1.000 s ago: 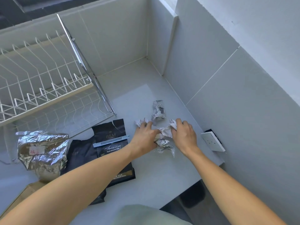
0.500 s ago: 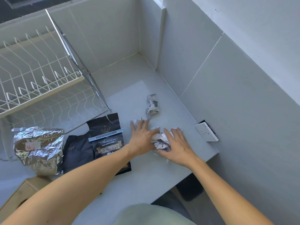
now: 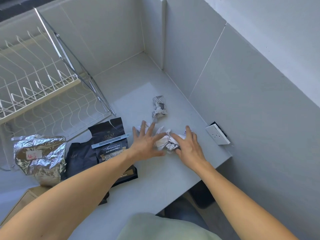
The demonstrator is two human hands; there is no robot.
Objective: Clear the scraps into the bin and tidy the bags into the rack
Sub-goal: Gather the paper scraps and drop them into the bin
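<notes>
Scraps lie bunched between both hands' spread fingers.

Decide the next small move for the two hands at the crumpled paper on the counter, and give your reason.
Probably close both hands on the pile of paper scraps and lift it. The left hand and right hand lie open on either side of it, fingers spread, nothing gripped. One crumpled scrap lies apart farther back, for a later pass.
</notes>
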